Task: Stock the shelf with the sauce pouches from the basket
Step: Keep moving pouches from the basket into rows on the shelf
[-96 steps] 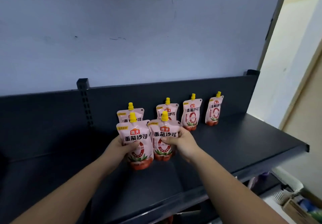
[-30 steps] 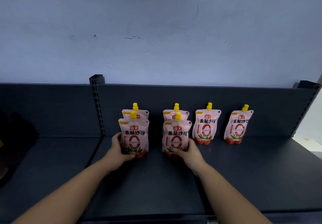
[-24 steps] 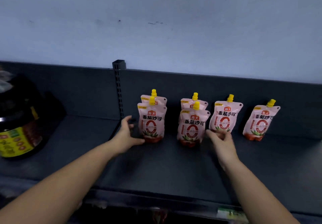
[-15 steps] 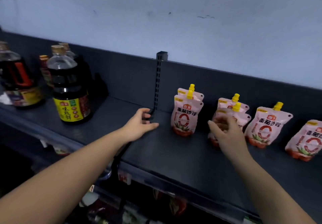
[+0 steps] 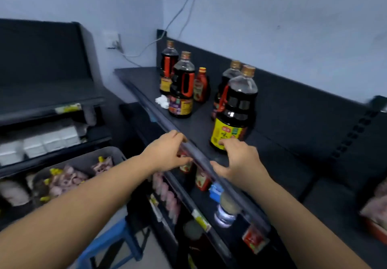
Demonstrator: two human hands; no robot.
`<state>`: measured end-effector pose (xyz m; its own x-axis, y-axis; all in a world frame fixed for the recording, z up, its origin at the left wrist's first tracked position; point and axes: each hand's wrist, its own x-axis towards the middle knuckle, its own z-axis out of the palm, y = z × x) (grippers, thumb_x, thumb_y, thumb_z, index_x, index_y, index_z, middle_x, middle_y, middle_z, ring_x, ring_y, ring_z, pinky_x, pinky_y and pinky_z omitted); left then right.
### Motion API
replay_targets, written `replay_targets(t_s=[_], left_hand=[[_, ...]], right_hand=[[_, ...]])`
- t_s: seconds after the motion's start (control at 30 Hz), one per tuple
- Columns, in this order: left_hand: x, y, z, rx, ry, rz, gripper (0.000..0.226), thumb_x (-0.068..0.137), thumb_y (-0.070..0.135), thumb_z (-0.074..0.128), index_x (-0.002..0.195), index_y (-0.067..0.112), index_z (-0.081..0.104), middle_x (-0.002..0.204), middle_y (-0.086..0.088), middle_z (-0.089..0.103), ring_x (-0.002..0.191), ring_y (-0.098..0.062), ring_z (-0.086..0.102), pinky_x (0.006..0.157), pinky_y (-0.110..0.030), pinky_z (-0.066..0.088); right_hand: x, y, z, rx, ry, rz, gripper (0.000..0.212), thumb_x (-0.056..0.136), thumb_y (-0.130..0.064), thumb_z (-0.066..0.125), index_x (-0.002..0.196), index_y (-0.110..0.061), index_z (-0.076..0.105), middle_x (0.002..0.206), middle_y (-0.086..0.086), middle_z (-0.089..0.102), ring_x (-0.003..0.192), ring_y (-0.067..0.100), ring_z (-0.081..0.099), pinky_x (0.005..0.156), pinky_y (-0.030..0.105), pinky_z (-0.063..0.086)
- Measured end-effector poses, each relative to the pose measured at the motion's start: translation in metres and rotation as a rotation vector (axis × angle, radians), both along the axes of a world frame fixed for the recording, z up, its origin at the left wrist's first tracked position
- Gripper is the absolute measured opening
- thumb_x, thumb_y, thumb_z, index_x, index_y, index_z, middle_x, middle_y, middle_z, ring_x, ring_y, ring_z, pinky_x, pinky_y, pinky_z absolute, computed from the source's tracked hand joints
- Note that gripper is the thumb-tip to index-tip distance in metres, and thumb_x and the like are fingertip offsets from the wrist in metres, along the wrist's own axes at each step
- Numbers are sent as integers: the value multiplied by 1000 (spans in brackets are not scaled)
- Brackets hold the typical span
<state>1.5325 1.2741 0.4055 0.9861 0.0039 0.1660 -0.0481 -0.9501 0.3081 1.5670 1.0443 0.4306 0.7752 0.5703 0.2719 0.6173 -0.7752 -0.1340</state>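
Note:
My left hand (image 5: 167,153) hovers at the front lip of the dark shelf (image 5: 282,164), fingers apart and holding nothing. My right hand (image 5: 238,159) is over the same lip, also empty with fingers spread, just in front of a large soy sauce bottle (image 5: 236,109). A grey basket (image 5: 83,159) at lower left holds several pink sauce pouches (image 5: 65,180) with yellow caps, blurred. One stocked pouch (image 5: 377,210) shows at the right edge of the shelf, blurred.
Several dark sauce bottles (image 5: 182,88) and a small red bottle (image 5: 201,86) stand on the shelf's left part. Lower shelves (image 5: 209,216) carry jars and packets. A blue stool (image 5: 111,245) stands under the basket. Another dark rack (image 5: 46,92) is at left.
The view has swung left, away from the stocked pouches towards the basket. Both hands let go of the pouches and drew back to the shelf's front lip, empty.

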Motion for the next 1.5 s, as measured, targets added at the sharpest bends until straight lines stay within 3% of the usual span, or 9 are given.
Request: replay_targets(t_s=[0.1,0.3,0.5,0.73,1.03,1.17,1.27,1.4,1.5], left_hand=[[-20,94,-10,-1,64,127,67,80,60,66,130,17,50,124,-4,50,113,-24,54,95,-39,48],[-60,254,-55,41,208,389,63,80,56,65,126,14,51,124,-9,51,116,-31,54,95,-44,47],[-98,342,-130,16,449,611,67,80,56,65,129,13,46,132,-11,50,122,-34,52,94,-45,48],[-98,390,-203,65,668,772,81,79,61,63,141,16,36,140,-9,45,127,-32,48,97,-46,46],[-68,426,-284,-170,844,896,86,90,40,62,153,9,14,157,-14,24,137,-33,38,108,-46,41],[-68,438,-324,-354,873,995,83,89,39,63,151,8,18,152,-15,31,135,-32,41,110,-43,40],[-70,446,-347,-394,821,1113,62,90,25,62,140,7,31,142,-14,42,129,-31,46,106,-40,42],[-70,447,-363,-176,853,1076,53,95,8,40,144,0,25,146,-18,31,129,-34,39,108,-42,37],[-72,447,-372,-59,820,1057,50,98,9,33,146,4,22,138,-14,43,126,-30,43,99,-38,44]], right_hand=[[3,95,-11,0,-37,137,54,83,-49,64,127,-19,56,118,1,62,112,26,57,92,38,39],[17,270,-55,-74,125,325,58,90,-53,56,138,-24,43,136,-4,53,125,22,49,104,40,37],[21,383,-123,-284,199,466,51,88,-47,58,130,-21,47,130,2,55,121,27,50,99,42,38],[57,461,-196,-571,173,659,46,90,-35,56,132,-19,46,134,4,53,127,27,47,102,42,35],[89,541,-318,-810,394,738,52,94,-24,51,144,-16,38,148,9,44,137,29,39,111,45,29],[75,563,-373,-766,511,715,64,90,-28,57,148,-18,33,154,5,39,142,25,32,116,46,22],[69,580,-403,-732,502,648,69,88,-30,62,148,-18,31,153,5,38,141,25,30,116,46,19],[59,590,-429,-767,649,527,79,82,-35,70,148,-24,27,157,4,23,146,30,15,117,51,13],[52,595,-431,-683,659,481,71,77,-23,75,135,-25,34,157,5,23,148,32,12,118,53,13]])
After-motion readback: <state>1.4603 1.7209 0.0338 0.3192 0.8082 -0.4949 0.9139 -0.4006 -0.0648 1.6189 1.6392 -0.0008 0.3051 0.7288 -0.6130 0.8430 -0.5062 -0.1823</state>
